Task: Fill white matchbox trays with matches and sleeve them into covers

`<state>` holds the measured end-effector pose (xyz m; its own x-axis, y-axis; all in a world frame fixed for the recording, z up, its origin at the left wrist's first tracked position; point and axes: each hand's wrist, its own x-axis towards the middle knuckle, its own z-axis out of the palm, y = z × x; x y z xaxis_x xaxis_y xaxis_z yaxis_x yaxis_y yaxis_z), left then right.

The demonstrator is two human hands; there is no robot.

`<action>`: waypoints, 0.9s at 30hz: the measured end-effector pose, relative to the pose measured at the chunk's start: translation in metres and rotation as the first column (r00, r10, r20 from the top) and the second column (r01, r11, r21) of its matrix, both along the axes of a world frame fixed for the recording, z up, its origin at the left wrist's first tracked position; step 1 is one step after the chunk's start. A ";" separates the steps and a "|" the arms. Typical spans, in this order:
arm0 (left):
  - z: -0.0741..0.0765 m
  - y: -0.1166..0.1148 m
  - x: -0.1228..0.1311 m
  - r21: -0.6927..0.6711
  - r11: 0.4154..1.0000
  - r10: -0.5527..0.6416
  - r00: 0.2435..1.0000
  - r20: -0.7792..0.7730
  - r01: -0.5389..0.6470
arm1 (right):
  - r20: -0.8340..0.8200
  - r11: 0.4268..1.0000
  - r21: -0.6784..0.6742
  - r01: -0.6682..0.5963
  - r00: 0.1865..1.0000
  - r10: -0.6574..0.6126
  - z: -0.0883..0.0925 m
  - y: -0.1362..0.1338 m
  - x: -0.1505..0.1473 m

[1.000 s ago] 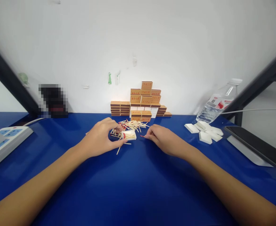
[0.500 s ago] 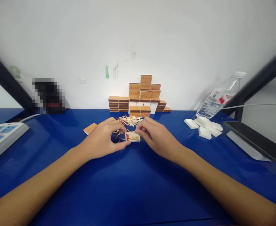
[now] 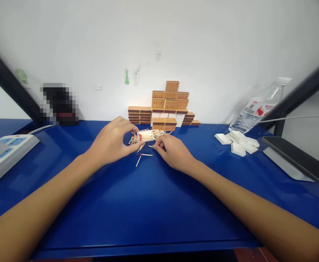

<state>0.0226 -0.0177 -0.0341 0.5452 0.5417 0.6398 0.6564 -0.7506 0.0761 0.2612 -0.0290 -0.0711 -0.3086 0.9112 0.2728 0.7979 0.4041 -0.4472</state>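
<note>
My left hand point(image 3: 112, 141) grips a small white matchbox tray point(image 3: 146, 136) between thumb and fingers. Red-headed matches lie lengthwise inside the tray, which is held tilted above the table. To its right, my right hand point(image 3: 173, 151) is closed in a pinch at the tabletop, with a match point(image 3: 150, 146) sticking out from its fingertips. Behind the tray spreads a pile of loose matches point(image 3: 159, 134), partly covered by the tray and my hands. Two stray matches point(image 3: 146, 155) rest on the blue table in front, their heads close together.
Orange matchboxes point(image 3: 172, 104) stand stacked against the wall. On the right are several white trays point(image 3: 238, 148), a leaning water bottle point(image 3: 260, 105) and a phone point(image 3: 298, 156) resting on a white object. A power strip point(image 3: 20, 142) lies left, near a pixelated dark object point(image 3: 60, 105).
My left hand has raised and tilted the tray, away from my right hand. My right hand has left the tray's edge for the tabletop. The orange matchbox piece at left is now hidden.
</note>
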 end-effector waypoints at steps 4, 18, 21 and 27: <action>0.002 0.001 -0.002 0.028 0.999 0.018 1.000 0.014 -0.018 | -0.084 0.992 -0.005 -0.124 0.989 0.123 0.001 -0.008 0.001; 0.000 0.003 -0.002 0.035 0.999 0.006 1.000 0.011 -0.006 | 0.040 0.971 -0.001 -0.240 0.970 0.239 -0.005 -0.009 0.001; -0.002 0.004 -0.003 0.007 1.000 0.017 1.000 0.005 -0.017 | -0.013 0.978 0.030 -0.206 0.978 0.206 0.000 -0.006 0.012; -0.007 -0.002 0.005 -0.148 0.988 -0.036 0.999 -0.018 0.033 | -0.187 0.967 0.218 -0.131 0.967 0.173 0.012 -0.005 0.019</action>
